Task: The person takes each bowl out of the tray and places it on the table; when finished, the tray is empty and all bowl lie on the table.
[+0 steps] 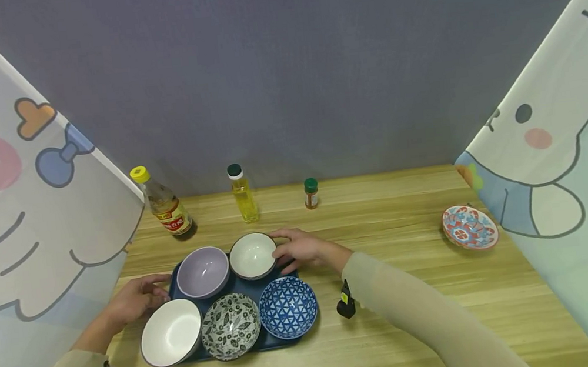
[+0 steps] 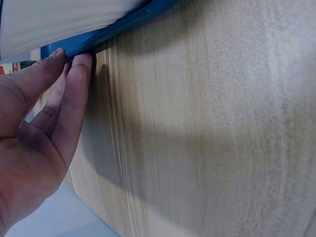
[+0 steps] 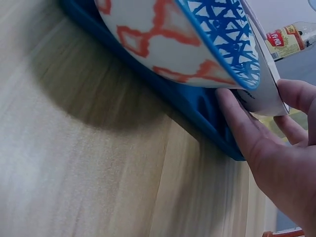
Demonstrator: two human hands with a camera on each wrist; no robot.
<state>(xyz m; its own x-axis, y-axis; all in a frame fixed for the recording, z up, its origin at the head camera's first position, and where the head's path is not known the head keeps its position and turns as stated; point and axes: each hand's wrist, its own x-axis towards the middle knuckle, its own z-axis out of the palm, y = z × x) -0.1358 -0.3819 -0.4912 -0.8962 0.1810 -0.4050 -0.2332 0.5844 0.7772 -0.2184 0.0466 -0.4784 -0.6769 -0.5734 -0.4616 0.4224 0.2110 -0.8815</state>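
Observation:
A dark blue tray (image 1: 275, 346) carries several bowls. My left hand (image 1: 136, 299) is at its left end; in the left wrist view, the thumb and fingers (image 2: 79, 74) pinch the tray's rim. On the tray's far right part sits a small white bowl (image 1: 252, 257), its right side held by the fingers of my right hand (image 1: 302, 247). Nearer me stands a blue-and-white triangle-patterned bowl (image 1: 287, 307), orange-patterned outside in the right wrist view. Beside it are a black-and-white leaf-patterned bowl (image 1: 231, 326) and a larger white bowl (image 1: 171, 333). A lilac bowl (image 1: 203, 273) stands behind them.
A yellow-capped sauce bottle (image 1: 169, 210), an oil bottle (image 1: 244, 197) and a small green-capped spice jar (image 1: 311, 193) stand along the back of the wooden table (image 1: 383, 222). A red-and-blue patterned dish (image 1: 470, 227) lies far right. Printed cloth hangs at both sides.

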